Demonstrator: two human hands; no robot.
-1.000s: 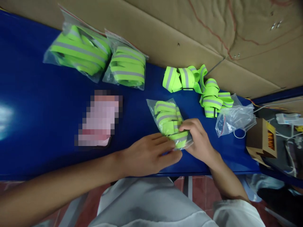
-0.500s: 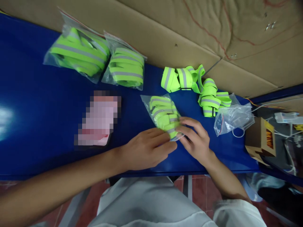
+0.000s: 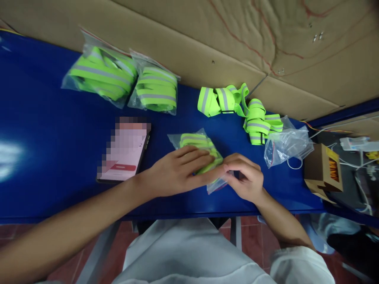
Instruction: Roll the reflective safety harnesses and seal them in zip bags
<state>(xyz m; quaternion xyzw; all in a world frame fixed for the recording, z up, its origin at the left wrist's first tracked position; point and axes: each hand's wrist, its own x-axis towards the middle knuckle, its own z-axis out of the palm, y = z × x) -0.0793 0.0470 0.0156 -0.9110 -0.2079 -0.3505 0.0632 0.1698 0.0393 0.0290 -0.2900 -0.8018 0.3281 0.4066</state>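
A clear zip bag with a folded neon-yellow reflective strap (image 3: 197, 140) in it lies on the blue table in front of me. My left hand (image 3: 186, 169) rests across this bag, fingers stretched out over the strap; the index fingertip meets the right fingers at the bag's edge. Pinched at that edge is my right hand (image 3: 245, 177), thumb against fingers on the clear plastic. The bag's red-lined mouth (image 3: 217, 187) sticks out below the hands, towards me. Part of the strap is hidden under the left hand, and so is its thumb.
Two filled strap bags (image 3: 102, 75) (image 3: 156, 90) stand by the cardboard wall (image 3: 183, 43). Loose reflective straps (image 3: 220, 100) (image 3: 257, 122) lie right of them, beside empty plastic bags (image 3: 287, 146). A phone (image 3: 127, 154) lies left; a cardboard box (image 3: 321, 169) and cables sit far right.
The left hand has moved up over the strap and its fingers have straightened. The right fingers have drawn together at the bag's edge. The red-lined mouth now shows below.
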